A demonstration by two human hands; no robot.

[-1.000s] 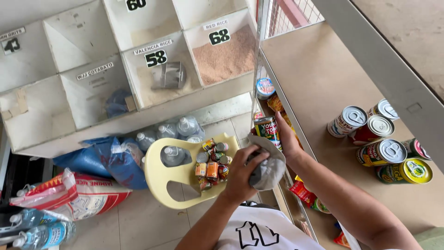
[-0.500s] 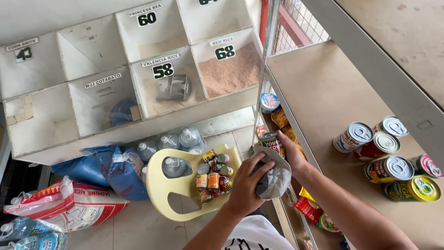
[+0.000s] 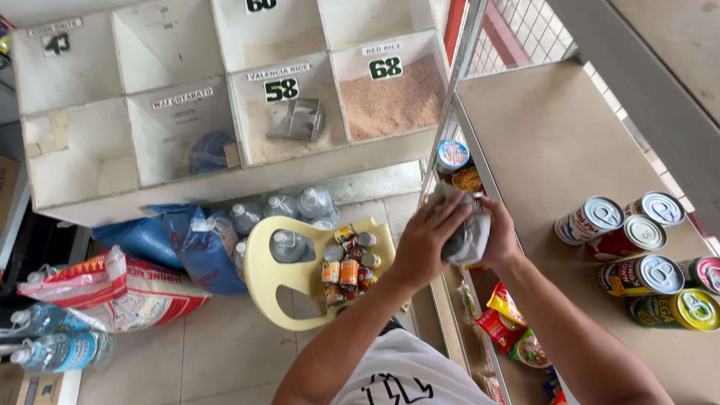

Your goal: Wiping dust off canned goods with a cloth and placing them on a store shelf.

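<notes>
Both hands are up at the shelf edge: the left hand (image 3: 424,244) lies over a grey rag (image 3: 469,232) and the right hand (image 3: 501,238) cups it from the far side, both grips closed on the bundle, and whatever is inside the rag is hidden. Six cans (image 3: 641,259) stand grouped on the shelf (image 3: 540,135), well apart from the hands, so that lot looks done. A heap of small cans (image 3: 349,262) waits on the yellow chair (image 3: 262,281) below, so I'd judge there's plenty left
</notes>
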